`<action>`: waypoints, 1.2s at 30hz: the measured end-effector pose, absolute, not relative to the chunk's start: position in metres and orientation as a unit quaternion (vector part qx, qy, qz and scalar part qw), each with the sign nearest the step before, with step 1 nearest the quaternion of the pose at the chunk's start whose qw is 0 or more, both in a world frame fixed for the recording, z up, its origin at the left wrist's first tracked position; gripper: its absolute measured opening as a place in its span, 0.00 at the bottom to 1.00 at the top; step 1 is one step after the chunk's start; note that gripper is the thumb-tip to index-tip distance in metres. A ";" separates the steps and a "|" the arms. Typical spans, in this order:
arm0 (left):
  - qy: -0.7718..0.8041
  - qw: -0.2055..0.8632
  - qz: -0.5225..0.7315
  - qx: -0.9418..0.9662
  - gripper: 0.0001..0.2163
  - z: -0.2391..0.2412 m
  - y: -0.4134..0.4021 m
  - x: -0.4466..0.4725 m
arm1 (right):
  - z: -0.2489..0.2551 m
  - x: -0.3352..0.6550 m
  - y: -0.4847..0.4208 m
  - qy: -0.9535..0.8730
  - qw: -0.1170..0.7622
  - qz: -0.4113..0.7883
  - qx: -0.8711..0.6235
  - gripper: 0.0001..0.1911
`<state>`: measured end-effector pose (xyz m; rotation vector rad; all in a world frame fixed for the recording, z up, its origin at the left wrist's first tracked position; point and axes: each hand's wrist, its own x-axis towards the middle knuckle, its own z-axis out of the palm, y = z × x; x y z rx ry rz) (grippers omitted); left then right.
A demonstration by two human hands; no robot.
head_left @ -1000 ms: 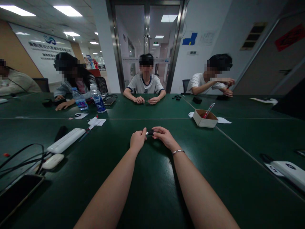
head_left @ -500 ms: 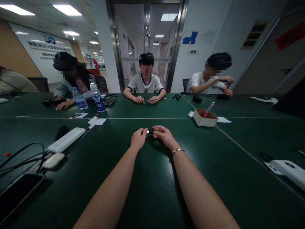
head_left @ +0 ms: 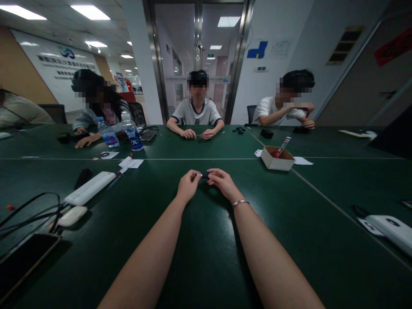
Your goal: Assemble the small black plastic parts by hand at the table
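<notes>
A small black piece with a shiny silver end (head_left: 205,175) is held between my two hands, just above the green table. My left hand (head_left: 187,186) pinches the silver end between thumb and fingertips. From the other side, my right hand (head_left: 222,182) has its fingers closed on the black end, and a silver bracelet (head_left: 240,202) circles that wrist. The fingers cover both ends of the piece, so its exact kind is unclear.
An open cardboard box (head_left: 277,160) with a red-and-clear tube (head_left: 282,147) stands ahead right. Left lie a white power bank (head_left: 90,189), cables and a phone (head_left: 30,262). Two bottles (head_left: 133,134) stand farther off. Another white device (head_left: 394,231) lies right. Several people sit opposite.
My fingertips have moved slightly on the small black piece, and its silver end looks thinner between them. The hands otherwise stay in nearly the same place.
</notes>
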<state>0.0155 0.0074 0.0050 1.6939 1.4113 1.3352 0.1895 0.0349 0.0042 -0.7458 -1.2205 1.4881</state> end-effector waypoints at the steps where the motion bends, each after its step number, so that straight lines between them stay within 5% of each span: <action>1: 0.531 0.282 0.493 0.629 0.07 0.006 0.007 0.015 | 0.004 0.189 0.035 -0.508 0.513 0.619 -0.310 0.22; 17: 0.587 0.278 0.428 0.629 0.17 0.011 0.004 0.013 | 0.005 0.190 0.033 -0.516 0.505 0.617 -0.313 0.20; 28: 0.513 0.290 0.487 0.644 0.05 0.008 0.006 0.015 | 0.002 0.190 0.037 -0.511 0.511 0.614 -0.317 0.22; 36: 0.535 0.316 0.490 0.612 0.10 0.003 0.008 0.016 | 0.002 0.189 0.036 -0.519 0.504 0.612 -0.319 0.23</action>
